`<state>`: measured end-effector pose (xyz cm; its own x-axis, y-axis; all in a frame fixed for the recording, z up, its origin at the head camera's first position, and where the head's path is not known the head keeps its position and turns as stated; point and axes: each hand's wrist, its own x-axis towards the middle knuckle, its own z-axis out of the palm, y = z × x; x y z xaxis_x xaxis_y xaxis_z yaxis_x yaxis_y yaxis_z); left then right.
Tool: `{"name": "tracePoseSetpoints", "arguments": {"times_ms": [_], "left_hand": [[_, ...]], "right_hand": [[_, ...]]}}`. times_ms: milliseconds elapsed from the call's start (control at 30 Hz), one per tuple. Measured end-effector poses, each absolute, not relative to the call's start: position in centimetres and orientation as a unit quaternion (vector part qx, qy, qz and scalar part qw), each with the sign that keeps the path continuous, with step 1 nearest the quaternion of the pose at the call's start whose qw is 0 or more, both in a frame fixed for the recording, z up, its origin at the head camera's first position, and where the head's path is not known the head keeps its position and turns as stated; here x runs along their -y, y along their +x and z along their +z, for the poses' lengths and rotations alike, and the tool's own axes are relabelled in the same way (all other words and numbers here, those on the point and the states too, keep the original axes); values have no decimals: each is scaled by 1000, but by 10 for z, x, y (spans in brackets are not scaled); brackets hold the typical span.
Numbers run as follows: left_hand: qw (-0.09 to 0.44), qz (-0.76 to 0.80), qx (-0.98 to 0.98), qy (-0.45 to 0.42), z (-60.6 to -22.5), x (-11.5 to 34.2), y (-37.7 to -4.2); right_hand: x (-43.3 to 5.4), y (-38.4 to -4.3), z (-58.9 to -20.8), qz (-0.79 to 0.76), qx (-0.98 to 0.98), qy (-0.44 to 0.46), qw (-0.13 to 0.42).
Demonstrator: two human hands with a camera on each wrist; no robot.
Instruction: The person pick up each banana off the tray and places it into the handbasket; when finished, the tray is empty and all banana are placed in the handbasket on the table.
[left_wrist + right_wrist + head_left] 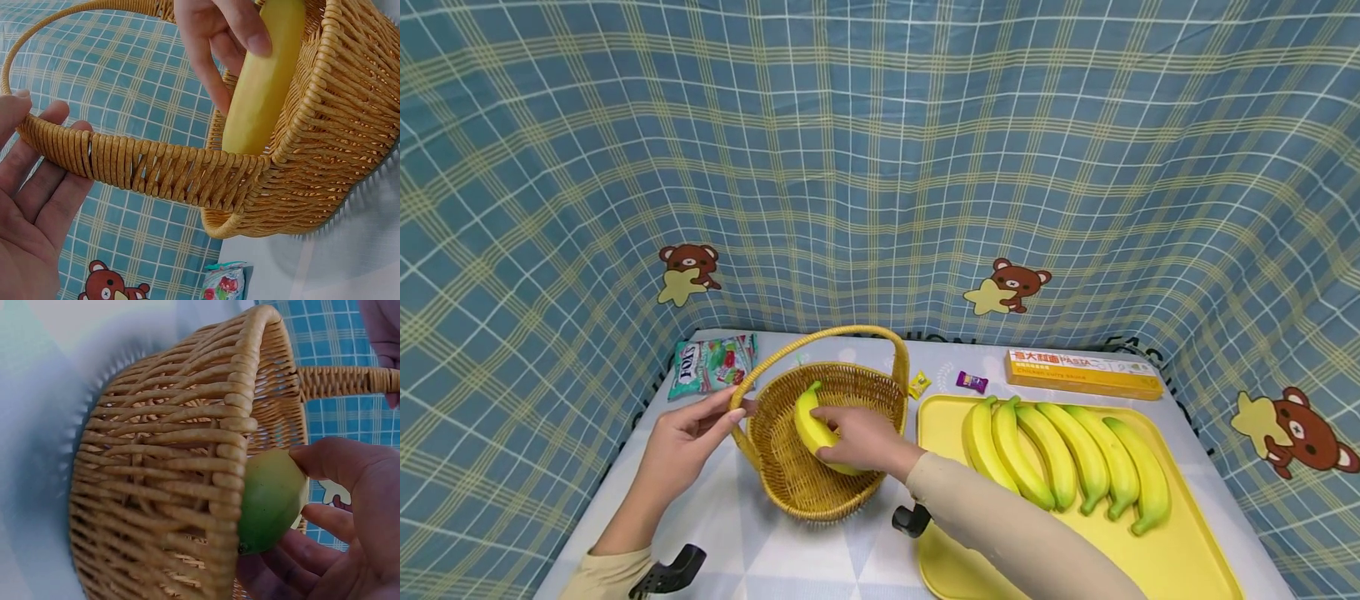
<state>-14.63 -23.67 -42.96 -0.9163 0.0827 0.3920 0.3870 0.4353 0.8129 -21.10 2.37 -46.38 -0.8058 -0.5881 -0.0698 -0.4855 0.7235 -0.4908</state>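
Observation:
A wicker basket (820,500) with a tall hoop handle stands left of the tray. At the left side of that handle (156,159), my left hand (681,442) holds it between thumb and fingers. My right hand (865,437) reaches into the basket and grips a yellow banana (808,425) lying tilted against the inside. In the right wrist view the banana's greenish end (272,500) shows at the rim, with thumb and fingers around it. Part of the banana is hidden by the hand and the wicker.
A yellow tray (940,417) with several bananas (1052,458) lies at the right, under my right forearm. Behind are a pasta box (1082,375), a purple candy (972,382) and a yellow candy (919,384). A candy bag (711,367) lies back left. Checked cloth surrounds the table.

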Motion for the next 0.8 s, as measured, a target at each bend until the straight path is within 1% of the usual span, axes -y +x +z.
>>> {"name": "tracePoseSetpoints", "arguments": {"times_ms": [167, 400, 800], "left_hand": [[147, -511, 835, -141, -429, 237, -146], [146, -515, 832, -148, -430, 238, -147], [148, -521, 827, -154, -432, 240, -147]], "right_hand": [[-13, -213, -468, -221, -923, -296, 109], [0, -210, -470, -222, -919, -302, 126], [18, -208, -486, -191, -923, -297, 151]]}}
